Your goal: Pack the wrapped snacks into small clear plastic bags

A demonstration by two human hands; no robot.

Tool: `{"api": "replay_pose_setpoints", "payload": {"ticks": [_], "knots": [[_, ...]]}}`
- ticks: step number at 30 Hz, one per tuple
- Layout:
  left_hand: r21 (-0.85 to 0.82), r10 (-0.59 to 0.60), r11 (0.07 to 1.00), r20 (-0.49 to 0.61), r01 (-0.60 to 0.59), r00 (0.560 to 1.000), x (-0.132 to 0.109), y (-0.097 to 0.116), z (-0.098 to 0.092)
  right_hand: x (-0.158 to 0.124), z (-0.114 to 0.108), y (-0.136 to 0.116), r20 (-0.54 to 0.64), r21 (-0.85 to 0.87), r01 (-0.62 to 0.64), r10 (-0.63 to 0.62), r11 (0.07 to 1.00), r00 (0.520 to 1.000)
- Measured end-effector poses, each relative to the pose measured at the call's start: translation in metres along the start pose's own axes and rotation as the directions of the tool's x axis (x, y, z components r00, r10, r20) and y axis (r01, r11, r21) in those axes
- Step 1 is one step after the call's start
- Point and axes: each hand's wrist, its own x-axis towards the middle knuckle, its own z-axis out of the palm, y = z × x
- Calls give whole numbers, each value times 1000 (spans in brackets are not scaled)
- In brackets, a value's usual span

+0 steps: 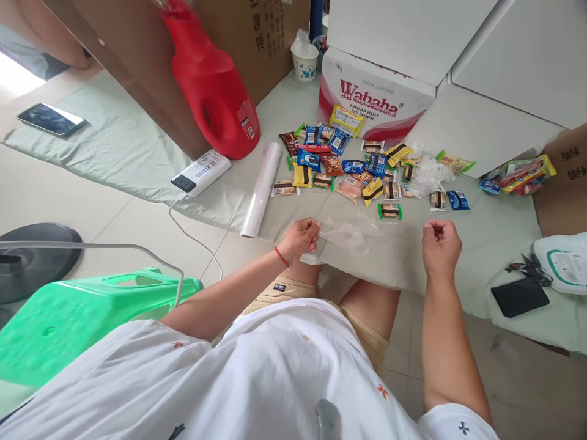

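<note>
My left hand, a red string round its wrist, is closed on one end of a thin clear plastic sheet or bag. The crumpled plastic trails to the right over the table's front edge. My right hand is held up to the right with its fingers curled in; whether it grips anything is hidden. Beyond my hands lies a spread of small wrapped snacks, with one green-ended packet nearest me. A white roll of plastic rests left of them. More crumpled clear plastic sits at the pile's right side.
At the left stand a red jug and a white power bank with a cable. A Wahaba-style printed carton and a paper cup are behind. A black pouch lies right; a green stool is lower left.
</note>
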Motion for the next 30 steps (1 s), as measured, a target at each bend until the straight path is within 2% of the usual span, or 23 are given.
{"api": "replay_pose_setpoints", "payload": {"ticks": [2, 4, 5, 7, 10, 13, 16, 19, 24, 27, 29, 30], "knots": [[22, 11, 1000, 8, -11, 1000, 3, -1, 2, -12, 6, -21, 140, -79, 187, -175, 979, 975], [39, 22, 999, 20, -23, 1000, 5, -2, 2, -18, 17, -37, 346, -65, 298, -259, 952, 902], [48, 30, 998, 24, -31, 999, 7, -1, 2, -18, 24, -41, 414, -47, 318, -271, 947, 869], [70, 54, 996, 27, -55, 998, 9, -1, 2, -13, 41, -42, 431, -36, 293, -249, 956, 867], [133, 98, 986, 25, -100, 995, 11, -1, 1, -2, 66, -35, 448, -11, 176, -152, 984, 881], [194, 122, 973, 21, -124, 992, 14, 1, -2, 3, 75, -33, 496, 52, 149, -155, 987, 855], [177, 129, 976, -9, -125, 992, 20, 5, -9, -1, 61, -39, 451, 99, 196, -220, 976, 865], [147, 120, 983, -34, -114, 992, 28, 12, -18, -7, 32, -40, 405, 119, 185, -218, 975, 888], [129, 49, 990, 27, -52, 998, 38, 26, -32, -22, -19, -14, 422, 87, 171, -192, 981, 886], [205, 43, 977, 32, -49, 999, 42, 29, -37, -34, -36, 5, 459, 21, 165, -156, 986, 874], [324, 119, 941, -42, -99, 992, 41, 30, -37, -41, -38, 14, 464, -8, 166, -143, 986, 874], [406, 210, 901, -101, -152, 973, 38, 30, -35, -45, -37, 18, 461, -14, 172, -146, 985, 875]]}}
